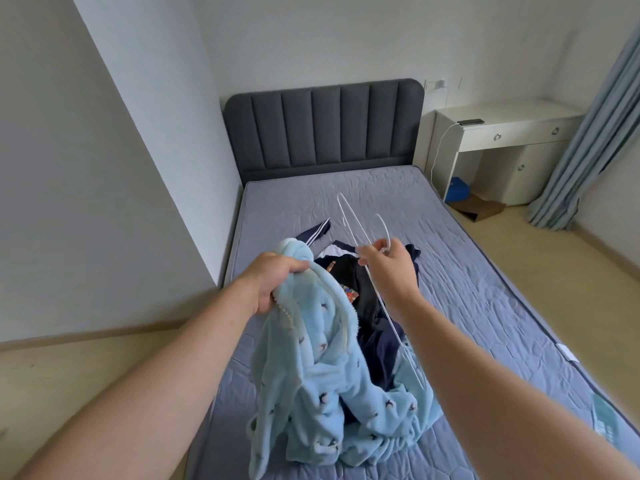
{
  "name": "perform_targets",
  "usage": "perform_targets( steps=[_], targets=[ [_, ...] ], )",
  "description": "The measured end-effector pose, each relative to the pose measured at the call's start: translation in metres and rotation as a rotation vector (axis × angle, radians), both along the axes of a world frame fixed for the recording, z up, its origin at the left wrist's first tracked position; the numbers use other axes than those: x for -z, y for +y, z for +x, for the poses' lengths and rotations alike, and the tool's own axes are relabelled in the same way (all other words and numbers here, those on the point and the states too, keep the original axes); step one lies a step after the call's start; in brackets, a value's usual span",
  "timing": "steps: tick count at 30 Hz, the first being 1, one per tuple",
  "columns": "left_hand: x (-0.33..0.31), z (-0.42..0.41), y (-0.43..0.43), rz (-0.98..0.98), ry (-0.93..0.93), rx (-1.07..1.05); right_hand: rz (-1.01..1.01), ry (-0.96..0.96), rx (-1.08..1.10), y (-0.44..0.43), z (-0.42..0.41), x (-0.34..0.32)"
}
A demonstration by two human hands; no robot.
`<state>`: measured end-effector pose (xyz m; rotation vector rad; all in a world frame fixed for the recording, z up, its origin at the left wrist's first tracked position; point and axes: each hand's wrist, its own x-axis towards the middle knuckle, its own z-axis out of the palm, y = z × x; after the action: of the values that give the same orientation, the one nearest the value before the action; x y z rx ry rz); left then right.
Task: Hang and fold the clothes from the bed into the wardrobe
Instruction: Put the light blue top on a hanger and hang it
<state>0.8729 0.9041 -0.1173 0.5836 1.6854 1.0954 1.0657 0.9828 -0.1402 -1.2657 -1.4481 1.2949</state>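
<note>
At the centre of the frame we see the left hand (273, 282) with its fingers curled tight round a bunched fold of the light blue fleece garment (332, 382), which hangs from it down onto the bed (485, 271). Just right of it, the right hand (391, 265) pinches the white wire hanger (349, 223) near its hook (the thin frame slants from upper centre down toward the lower right). Dark clothes (370, 299) lie on the mattress behind both hands. A white desk (502, 133) stands at upper right.
</note>
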Motion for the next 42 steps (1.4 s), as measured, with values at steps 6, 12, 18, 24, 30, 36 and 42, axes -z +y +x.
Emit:
perform_targets(
  steps=[6,12,18,24,30,36,42],
  targets=[
    [0.003,-0.014,-0.013,-0.024,0.058,-0.067,-0.139,0.366,0.089,0.005,-0.005,-0.014],
    [-0.002,-0.029,-0.028,-0.040,0.087,-0.138,-0.502,0.871,-0.004,0.011,-0.017,-0.020],
    [-0.009,-0.030,-0.040,-0.026,-0.006,-0.077,-0.569,1.009,-0.255,0.003,-0.032,-0.010],
    [-0.032,-0.039,-0.054,0.087,-0.156,0.017,-0.421,0.853,-0.423,-0.001,-0.044,0.001],
    [-0.055,-0.056,-0.063,0.252,-0.142,0.041,-0.264,0.464,-0.326,-0.009,-0.046,0.028],
    [-0.053,-0.066,-0.069,0.142,0.402,0.086,-0.072,0.115,-0.117,0.002,-0.034,0.032],
    [-0.033,-0.091,-0.075,-0.069,0.947,0.052,0.049,-0.054,0.032,0.013,-0.025,0.028]
  ],
)
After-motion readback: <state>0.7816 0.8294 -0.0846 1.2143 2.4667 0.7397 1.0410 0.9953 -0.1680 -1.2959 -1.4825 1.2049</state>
